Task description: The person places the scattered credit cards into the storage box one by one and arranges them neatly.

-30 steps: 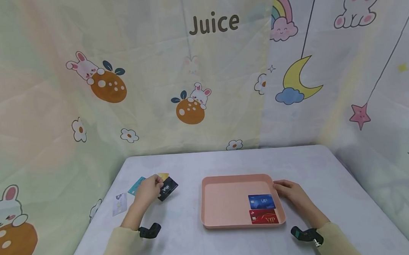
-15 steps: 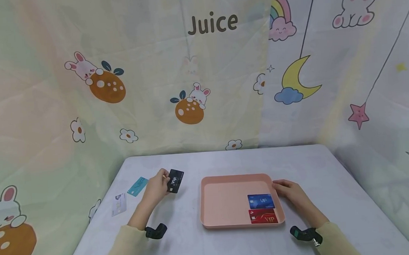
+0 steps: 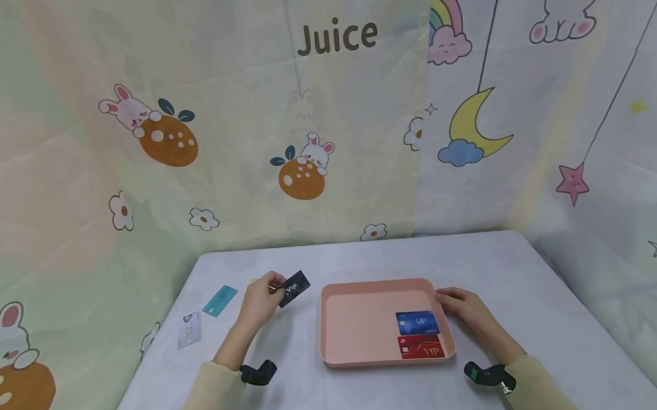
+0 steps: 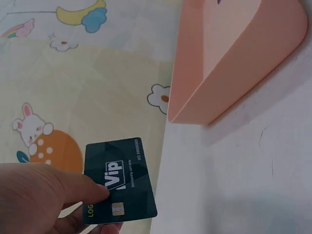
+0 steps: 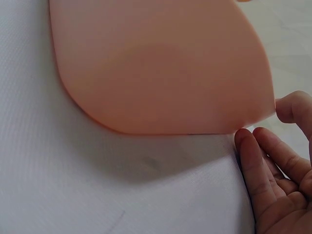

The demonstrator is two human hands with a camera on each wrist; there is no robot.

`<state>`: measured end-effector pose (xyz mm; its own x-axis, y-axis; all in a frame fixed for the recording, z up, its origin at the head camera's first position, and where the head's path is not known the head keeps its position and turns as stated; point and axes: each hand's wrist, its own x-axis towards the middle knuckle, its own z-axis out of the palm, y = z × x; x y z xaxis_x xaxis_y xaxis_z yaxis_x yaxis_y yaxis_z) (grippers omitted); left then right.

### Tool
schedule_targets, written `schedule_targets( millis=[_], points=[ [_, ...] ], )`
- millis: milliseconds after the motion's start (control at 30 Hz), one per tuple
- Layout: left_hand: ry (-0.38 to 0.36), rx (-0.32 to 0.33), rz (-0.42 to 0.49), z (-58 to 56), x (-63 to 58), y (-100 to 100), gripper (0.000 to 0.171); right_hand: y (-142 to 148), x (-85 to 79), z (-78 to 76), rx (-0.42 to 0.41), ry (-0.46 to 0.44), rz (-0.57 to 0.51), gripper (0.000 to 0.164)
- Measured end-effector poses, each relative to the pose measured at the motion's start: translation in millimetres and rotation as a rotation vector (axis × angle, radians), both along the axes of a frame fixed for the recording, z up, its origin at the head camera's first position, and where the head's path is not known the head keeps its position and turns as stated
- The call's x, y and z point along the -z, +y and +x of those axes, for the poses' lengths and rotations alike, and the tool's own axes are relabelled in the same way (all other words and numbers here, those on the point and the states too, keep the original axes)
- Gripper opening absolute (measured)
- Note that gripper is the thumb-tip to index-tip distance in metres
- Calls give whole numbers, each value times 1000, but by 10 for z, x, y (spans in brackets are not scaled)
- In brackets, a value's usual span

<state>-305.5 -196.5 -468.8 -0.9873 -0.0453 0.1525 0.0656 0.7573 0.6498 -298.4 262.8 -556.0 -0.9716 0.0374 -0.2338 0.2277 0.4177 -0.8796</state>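
Observation:
My left hand [image 3: 263, 298] pinches a black VIP card [image 3: 295, 288] between thumb and fingers, raised left of the pink tray [image 3: 361, 326]. Dark green in the left wrist view, the card [image 4: 127, 168] shows a chip and white lettering, with my thumb on its face. On the far side, my right hand [image 3: 466, 306] holds the tray's right edge. The right wrist view has one digit at the tray's rim and other fingertips [image 5: 247, 144] at its base. Inside the tray, a blue VIP card [image 3: 417, 322] lies just above a red VIP card [image 3: 421, 346], both at the right.
Left of my left hand, a teal card [image 3: 219, 301] and a pale lilac card [image 3: 189, 330] lie on the white table [image 3: 298, 390]. A small yellowish corner peeks out behind the left hand. A printed cartoon cloth [image 3: 236, 111] hangs behind and beside the table.
My left hand has carried the black card rightwards, away from the teal card and toward the tray, turning it on the way. The right hand stays on the tray's edge.

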Motion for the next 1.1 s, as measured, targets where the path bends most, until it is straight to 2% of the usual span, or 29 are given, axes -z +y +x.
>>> schedule_targets(
  millis=[267,467,633,800,1033,1100],
  points=[
    [42,-75,127,18,-27,88,24,-5,-2,3,-4,3,8,72],
    [71,-91,199,18,-36,124,19,-6,-4,-3,0,-6,3,74],
    [77,-65,256,5,-7,155,13,-11,-5,-6,3,-8,5,75],
    [65,-44,273,-1,65,198,10,-5,-3,-7,-1,-13,11,76],
    [37,-6,396,5,108,291,17,-3,11,-14,-1,-7,2,72],
    [42,-6,401,7,110,317,20,-5,10,-14,-1,-3,4,73]
  ],
)
